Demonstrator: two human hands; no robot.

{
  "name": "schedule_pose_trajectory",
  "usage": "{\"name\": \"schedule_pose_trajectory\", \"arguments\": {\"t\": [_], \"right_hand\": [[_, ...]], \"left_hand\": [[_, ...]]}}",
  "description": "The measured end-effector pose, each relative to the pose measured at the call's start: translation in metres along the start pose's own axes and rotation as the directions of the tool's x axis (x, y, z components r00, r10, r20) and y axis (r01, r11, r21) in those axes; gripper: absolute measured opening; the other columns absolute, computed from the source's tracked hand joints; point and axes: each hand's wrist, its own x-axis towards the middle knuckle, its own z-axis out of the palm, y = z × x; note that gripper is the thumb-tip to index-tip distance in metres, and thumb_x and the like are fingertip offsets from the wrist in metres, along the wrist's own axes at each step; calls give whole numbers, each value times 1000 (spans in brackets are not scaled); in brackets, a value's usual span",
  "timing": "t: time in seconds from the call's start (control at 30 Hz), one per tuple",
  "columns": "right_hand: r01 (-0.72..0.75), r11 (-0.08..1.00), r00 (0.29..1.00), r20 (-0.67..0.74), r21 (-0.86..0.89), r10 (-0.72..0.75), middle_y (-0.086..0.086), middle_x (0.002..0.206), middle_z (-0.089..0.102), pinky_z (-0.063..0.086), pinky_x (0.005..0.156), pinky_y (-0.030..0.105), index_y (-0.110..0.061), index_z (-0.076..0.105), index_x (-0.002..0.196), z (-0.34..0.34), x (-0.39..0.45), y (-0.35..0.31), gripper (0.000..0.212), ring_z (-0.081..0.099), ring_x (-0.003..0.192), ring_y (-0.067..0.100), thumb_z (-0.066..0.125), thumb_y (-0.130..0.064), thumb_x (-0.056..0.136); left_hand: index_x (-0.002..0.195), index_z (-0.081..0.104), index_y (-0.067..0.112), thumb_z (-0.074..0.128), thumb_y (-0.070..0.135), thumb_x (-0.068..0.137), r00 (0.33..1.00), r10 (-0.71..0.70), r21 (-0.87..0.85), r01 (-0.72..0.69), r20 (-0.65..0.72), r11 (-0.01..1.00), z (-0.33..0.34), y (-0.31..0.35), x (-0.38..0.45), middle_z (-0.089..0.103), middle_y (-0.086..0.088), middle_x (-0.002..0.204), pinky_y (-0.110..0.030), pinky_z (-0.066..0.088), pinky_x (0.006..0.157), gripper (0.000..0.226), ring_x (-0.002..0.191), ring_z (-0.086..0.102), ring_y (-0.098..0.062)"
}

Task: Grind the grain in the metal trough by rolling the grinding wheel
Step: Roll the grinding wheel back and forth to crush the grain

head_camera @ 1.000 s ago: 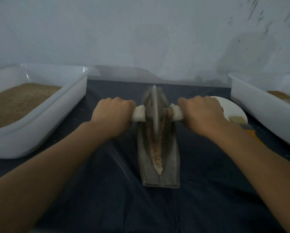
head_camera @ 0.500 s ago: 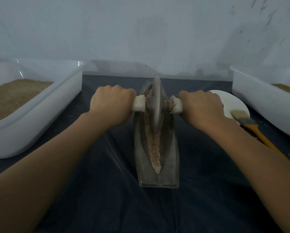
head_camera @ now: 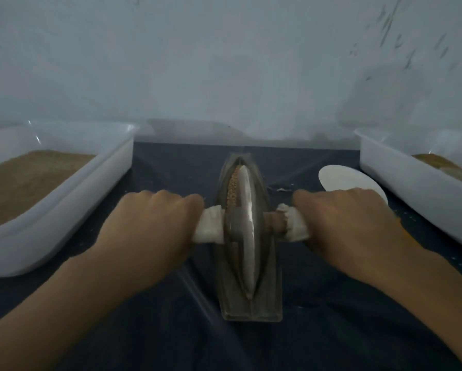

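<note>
Gripping the cloth-wrapped handles either side of the grinding wheel (head_camera: 242,226), the left hand (head_camera: 147,234) and right hand (head_camera: 350,228) hold it upright in the metal trough (head_camera: 267,295). Grain (head_camera: 234,187) lies beyond the wheel, inside the trough.

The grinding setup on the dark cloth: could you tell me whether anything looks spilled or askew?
Nothing major. Pale specks lie on the dark cloth right of the metal trough, perhaps stray grain. Both hands grip the wheel's handles evenly.

Grinding wheel (head_camera: 244,226) upright in metal trough (head_camera: 274,295), grain (head_camera: 234,187) beyond.
</note>
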Motion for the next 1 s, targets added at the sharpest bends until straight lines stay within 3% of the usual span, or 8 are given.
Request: {"name": "schedule_pose_trajectory", "arguments": {"t": [0.1, 0.2, 0.3, 0.43, 0.57, 0.73, 0.9, 1.0], "right_hand": [[-35, 998, 997, 67, -45, 38, 2, 51, 51, 23, 43, 27, -19, 43, 70, 10, 9, 0, 40, 44, 39, 28, 81, -21, 57], [-99, 983, 990, 85, -154, 113, 1, 65, 56, 18, 46, 29, -22, 36, 77, 38, 40, 2, 32, 48, 53, 28, 67, -27, 76], [-162, 976, 983, 61, -147, 172, 2, 69, 56, 13, 46, 28, -22, 35, 79, 62, 68, 12, 27, 43, 54, 28, 62, -22, 80], [-182, 977, 977, 88, -115, 192, 4, 74, 60, 17, 47, 30, -20, 38, 82, 66, 74, 16, 24, 44, 57, 27, 61, -19, 80], [-104, 993, 983, 146, -62, 112, 2, 76, 61, 31, 52, 32, -23, 40, 85, 39, 40, 6, 26, 56, 64, 29, 64, -30, 78], [-8, 999, 1000, 23, -34, 9, 0, 50, 50, 26, 41, 27, -20, 42, 70, 11, 3, -2, 44, 45, 37, 27, 82, -22, 52], [-78, 987, 992, 89, -140, 91, 1, 67, 56, 15, 47, 29, -22, 35, 78, 35, 35, -1, 31, 54, 57, 30, 66, -26, 75], [-93, 985, 992, 75, -143, 104, 1, 73, 59, 13, 47, 29, -22, 34, 81, 55, 63, 8, 28, 56, 62, 30, 61, -25, 79]], "left_hand": [[69, 27, 31, 75, 36, 59, 997, -66, 25, 64, 49, 998, 13, -1, 5, 25, 11, 54, -24, 13, 45, 50, 45, 29, -14], [73, 35, 28, 62, 37, 76, 983, -173, 39, 171, 65, 985, 43, -3, 33, 41, 6, 61, -30, 23, 50, 28, 54, 41, -22], [75, 39, 27, 60, 37, 79, 976, -209, 11, 209, 66, 978, 65, -12, 60, 54, 0, 70, -31, 28, 53, 23, 60, 52, -28], [77, 40, 26, 59, 33, 80, 976, -203, 24, 202, 73, 979, 67, -14, 73, 38, 4, 64, -32, 28, 54, 21, 58, 40, -24], [76, 32, 30, 63, 38, 75, 986, -104, 33, 100, 131, 994, 41, -6, 46, 48, 4, 68, -31, 28, 53, 32, 61, 52, -25], [69, 25, 33, 70, 39, 62, 998, 1, 33, -3, 67, 999, 16, -4, 17, 20, 12, 54, -25, 8, 44, 46, 46, 23, -14], [75, 32, 30, 61, 40, 76, 983, -145, 40, 141, 108, 989, 41, -2, 34, 27, 9, 59, -30, 25, 51, 30, 53, 32, -19], [74, 37, 27, 61, 35, 77, 978, -187, 37, 184, 93, 982, 59, -8, 53, 26, 8, 58, -29, 23, 49, 26, 51, 31, -20]]}}
